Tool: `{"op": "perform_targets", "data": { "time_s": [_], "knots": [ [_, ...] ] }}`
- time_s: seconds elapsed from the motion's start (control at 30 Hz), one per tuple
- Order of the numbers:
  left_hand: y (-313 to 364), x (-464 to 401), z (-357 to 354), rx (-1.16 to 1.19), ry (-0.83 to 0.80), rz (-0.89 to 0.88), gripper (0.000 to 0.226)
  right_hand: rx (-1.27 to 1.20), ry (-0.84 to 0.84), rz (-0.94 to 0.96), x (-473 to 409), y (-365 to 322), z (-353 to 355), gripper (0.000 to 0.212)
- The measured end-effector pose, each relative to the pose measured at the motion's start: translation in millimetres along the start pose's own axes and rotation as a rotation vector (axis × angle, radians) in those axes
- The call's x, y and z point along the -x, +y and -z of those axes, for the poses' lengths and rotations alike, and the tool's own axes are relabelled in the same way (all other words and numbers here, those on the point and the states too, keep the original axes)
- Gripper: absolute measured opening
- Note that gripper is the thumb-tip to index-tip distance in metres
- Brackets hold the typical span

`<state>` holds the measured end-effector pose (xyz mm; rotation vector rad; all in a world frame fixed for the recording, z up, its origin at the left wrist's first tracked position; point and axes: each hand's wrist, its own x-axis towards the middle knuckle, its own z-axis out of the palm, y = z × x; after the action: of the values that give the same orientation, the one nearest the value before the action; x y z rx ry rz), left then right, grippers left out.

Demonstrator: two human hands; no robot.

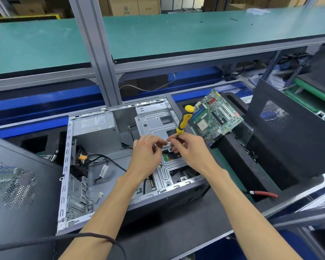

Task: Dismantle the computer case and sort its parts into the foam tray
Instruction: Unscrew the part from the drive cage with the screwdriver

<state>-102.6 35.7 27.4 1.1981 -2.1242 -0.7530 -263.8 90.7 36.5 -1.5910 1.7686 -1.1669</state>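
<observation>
The open computer case (68, 166) lies on its side in the middle of the bench, with a grey power supply (96, 132) at its back left and a silver drive cage (156, 122) on its right. My right hand (188, 149) grips a yellow and black screwdriver (185, 119) whose handle points up, above the drive cage. My left hand (147, 149) meets it fingertip to fingertip and pinches something small at the screwdriver's tip; what it is cannot be made out. A green motherboard (217, 115) leans tilted in the black foam tray (233, 147) on the right.
Black perforated side panels stand at the left (13, 184) and at the right (289, 128). Red-handled pliers (263, 193) lie in a foam slot at the right. Loose cables (105, 162) trail inside the case. An aluminium post (99, 59) rises behind it, under a green shelf.
</observation>
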Motion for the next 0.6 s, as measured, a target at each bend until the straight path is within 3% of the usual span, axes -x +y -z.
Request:
{"op": "perform_targets", "data": {
  "time_s": [0.1,0.23,0.4,0.6],
  "knots": [
    [2,-1,1,0.004,-0.023,0.009,0.027,0.065,-0.03,0.018,-2,-2,-2,0.016],
    [14,-4,8,0.223,0.042,-0.085,0.022,0.159,-0.095,0.046,-5,-5,2,0.02],
    [24,-12,13,0.317,-0.042,-0.168,0.033,0.219,-0.146,0.071,-8,-10,4,0.017],
    [27,-19,11,0.286,0.014,-0.242,0.011,0.217,-0.088,0.062,-6,-10,5,0.01]
  ]
}}
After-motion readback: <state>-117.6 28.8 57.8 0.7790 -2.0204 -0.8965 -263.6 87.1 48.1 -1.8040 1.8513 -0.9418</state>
